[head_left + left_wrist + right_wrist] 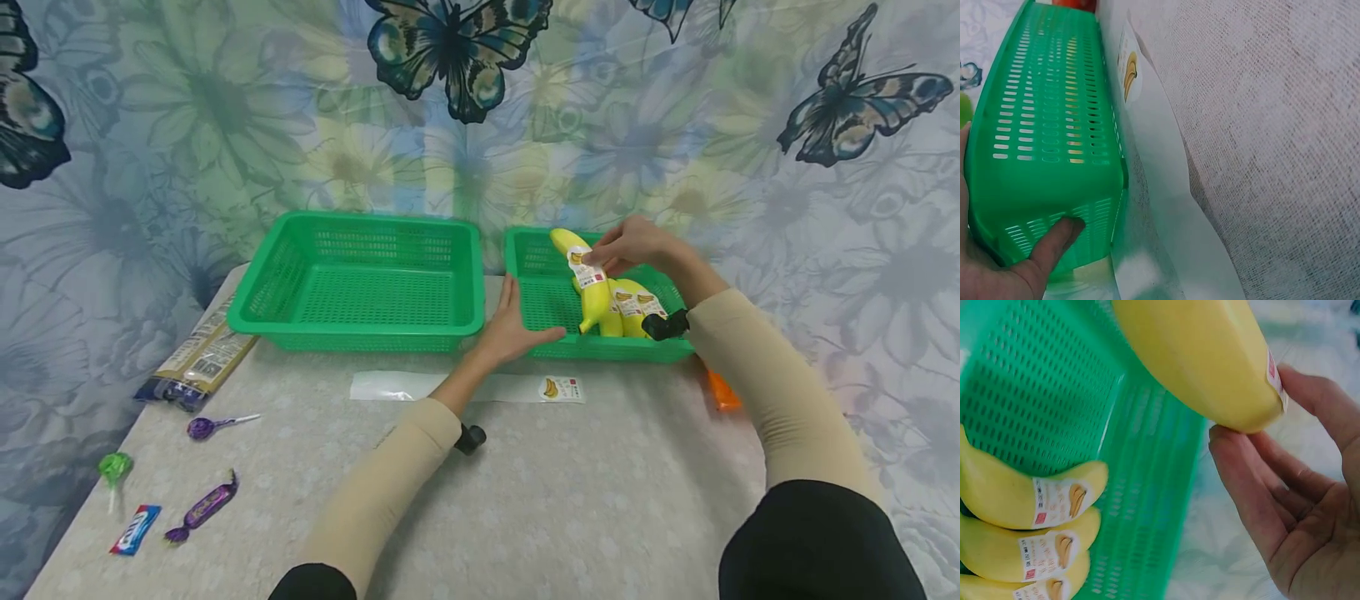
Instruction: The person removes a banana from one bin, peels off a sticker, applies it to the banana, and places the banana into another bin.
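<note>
My right hand pinches a yellow banana by its labelled middle, above the smaller green basket. In the right wrist view, thumb and fingers meet on either side of this banana. More bananas with white stickers lie side by side in the basket's right part. My left hand is at the basket's left end, its fingers straight and thumb spread. From the left wrist, the thumb lies against the basket's slotted wall; the other fingers are mostly hidden.
A larger green basket stands to the left. A clear strip bearing a banana sticker lies in front. Further left are a gold packet, two lollipops and two wrapped candies. Something orange lies behind the right forearm.
</note>
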The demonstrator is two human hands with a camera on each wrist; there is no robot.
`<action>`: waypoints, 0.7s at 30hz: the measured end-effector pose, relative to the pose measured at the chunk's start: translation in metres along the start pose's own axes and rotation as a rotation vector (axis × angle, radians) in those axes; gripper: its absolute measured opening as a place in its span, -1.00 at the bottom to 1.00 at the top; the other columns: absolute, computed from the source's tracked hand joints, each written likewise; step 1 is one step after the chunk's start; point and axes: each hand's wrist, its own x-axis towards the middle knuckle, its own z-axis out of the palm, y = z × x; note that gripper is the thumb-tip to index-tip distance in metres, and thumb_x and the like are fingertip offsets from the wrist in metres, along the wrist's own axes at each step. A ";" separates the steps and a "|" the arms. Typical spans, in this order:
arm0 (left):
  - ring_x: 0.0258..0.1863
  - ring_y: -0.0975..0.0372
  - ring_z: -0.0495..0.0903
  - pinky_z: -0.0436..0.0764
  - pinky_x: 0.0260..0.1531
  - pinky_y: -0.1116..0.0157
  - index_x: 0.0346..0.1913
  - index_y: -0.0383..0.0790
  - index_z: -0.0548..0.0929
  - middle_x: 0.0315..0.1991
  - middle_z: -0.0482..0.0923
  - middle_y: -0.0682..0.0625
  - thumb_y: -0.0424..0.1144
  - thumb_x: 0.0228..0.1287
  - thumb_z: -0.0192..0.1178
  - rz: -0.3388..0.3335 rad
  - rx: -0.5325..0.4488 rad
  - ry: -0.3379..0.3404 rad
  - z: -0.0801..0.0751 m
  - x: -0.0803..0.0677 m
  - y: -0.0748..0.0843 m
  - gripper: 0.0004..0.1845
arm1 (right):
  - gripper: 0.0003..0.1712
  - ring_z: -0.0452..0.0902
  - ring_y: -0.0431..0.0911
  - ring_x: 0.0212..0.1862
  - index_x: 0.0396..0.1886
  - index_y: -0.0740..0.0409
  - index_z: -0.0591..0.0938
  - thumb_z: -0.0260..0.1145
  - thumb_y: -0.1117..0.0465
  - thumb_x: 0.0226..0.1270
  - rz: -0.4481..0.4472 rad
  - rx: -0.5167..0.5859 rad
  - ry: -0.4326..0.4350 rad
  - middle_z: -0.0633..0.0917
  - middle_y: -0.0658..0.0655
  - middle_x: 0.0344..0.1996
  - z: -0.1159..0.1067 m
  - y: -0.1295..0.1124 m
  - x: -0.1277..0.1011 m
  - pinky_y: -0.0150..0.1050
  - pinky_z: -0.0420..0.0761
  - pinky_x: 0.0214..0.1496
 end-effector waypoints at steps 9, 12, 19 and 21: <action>0.48 -0.12 0.16 0.43 0.30 -0.07 0.56 -0.09 -0.40 0.58 -0.61 0.14 0.35 0.03 0.31 0.007 0.031 0.021 0.003 -0.001 0.001 0.33 | -0.35 0.73 -0.07 -0.17 0.19 0.38 0.55 0.37 -0.01 0.29 0.039 -0.022 -0.083 0.74 0.24 -0.06 -0.002 0.040 0.053 -0.03 0.65 0.12; 0.49 -0.11 0.13 0.41 0.32 -0.07 0.56 -0.08 -0.40 0.57 -0.62 0.17 0.36 0.02 0.31 0.010 0.033 0.024 0.005 -0.002 0.001 0.34 | -0.37 0.72 -0.05 -0.18 0.17 0.41 0.55 0.37 0.01 0.29 0.056 -0.044 -0.095 0.73 0.26 -0.08 0.004 0.052 0.062 0.06 0.61 0.17; 0.50 -0.11 0.10 0.42 0.31 -0.07 0.56 -0.10 -0.38 0.59 -0.57 0.09 0.39 -0.02 0.32 0.037 0.048 0.047 0.005 -0.002 -0.002 0.37 | -0.45 0.72 -0.02 -0.24 0.04 0.40 0.63 0.41 0.03 0.25 0.116 -0.206 -0.134 0.74 0.29 -0.15 0.025 0.055 0.079 -0.07 0.71 -0.01; 0.50 -0.11 0.09 0.41 0.32 -0.08 0.56 -0.11 -0.37 0.59 -0.57 0.09 0.38 -0.02 0.32 0.039 0.050 0.052 0.003 -0.002 -0.002 0.36 | -0.47 0.72 -0.05 -0.28 0.01 0.39 0.64 0.42 0.04 0.24 0.132 -0.245 -0.146 0.74 0.28 -0.17 0.030 0.054 0.085 -0.11 0.72 -0.06</action>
